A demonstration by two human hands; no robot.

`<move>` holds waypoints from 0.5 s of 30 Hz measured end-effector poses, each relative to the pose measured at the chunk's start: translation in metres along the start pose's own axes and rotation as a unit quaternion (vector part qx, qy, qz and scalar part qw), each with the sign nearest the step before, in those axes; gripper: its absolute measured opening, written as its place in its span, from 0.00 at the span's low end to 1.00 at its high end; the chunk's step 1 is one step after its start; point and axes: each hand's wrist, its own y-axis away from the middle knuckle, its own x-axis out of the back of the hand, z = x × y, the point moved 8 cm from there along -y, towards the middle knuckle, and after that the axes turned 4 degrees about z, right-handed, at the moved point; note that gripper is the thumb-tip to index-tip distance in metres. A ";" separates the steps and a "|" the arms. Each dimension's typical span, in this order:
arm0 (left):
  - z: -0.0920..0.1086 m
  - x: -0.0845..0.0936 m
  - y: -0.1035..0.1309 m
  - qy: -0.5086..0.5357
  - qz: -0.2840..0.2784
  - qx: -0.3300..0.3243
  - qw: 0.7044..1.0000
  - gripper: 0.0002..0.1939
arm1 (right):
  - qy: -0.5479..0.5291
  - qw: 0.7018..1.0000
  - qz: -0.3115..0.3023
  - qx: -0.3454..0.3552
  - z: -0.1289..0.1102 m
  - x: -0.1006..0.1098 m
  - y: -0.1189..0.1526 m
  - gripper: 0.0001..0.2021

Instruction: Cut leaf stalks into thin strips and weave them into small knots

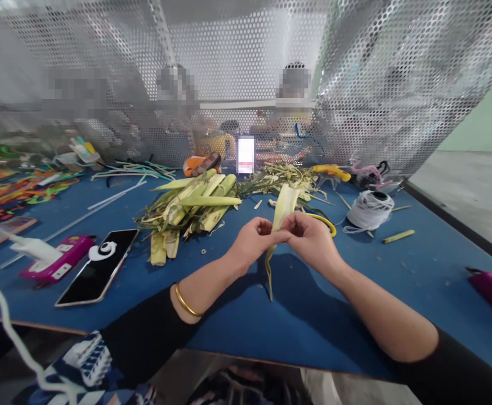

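A pale green corn husk strip point(286, 202) stands up between my two hands, its thin dark tail hanging below them toward the blue table. My left hand point(256, 239) pinches it from the left, thumb and fingers closed. From the right, my right hand point(309, 236) grips the same strip, and the thumbs nearly meet. Partly behind my right hand lies a yellow-handled tool point(332, 226), perhaps scissors; the rest of it is hidden. To the left is a heap of corn husks point(204, 202), and shredded husk bits point(286, 175) are piled behind the strip.
A spool of white string point(370, 210) stands at right, with a short stalk point(398, 237) near it. A phone point(98, 267) and a purple power strip point(58, 259) with a white cable lie left. Perforated sheeting point(246, 50) rises at the back, with people behind it.
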 end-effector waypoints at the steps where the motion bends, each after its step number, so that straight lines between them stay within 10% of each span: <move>1: 0.001 -0.003 0.002 -0.019 -0.016 0.000 1.000 0.20 | -0.005 1.000 -0.009 -0.001 0.001 0.000 -0.002 0.03; 15: -0.017 -0.008 -0.002 0.051 -0.050 0.053 0.996 0.13 | -0.128 0.991 0.018 -0.018 0.003 0.005 -0.008 0.08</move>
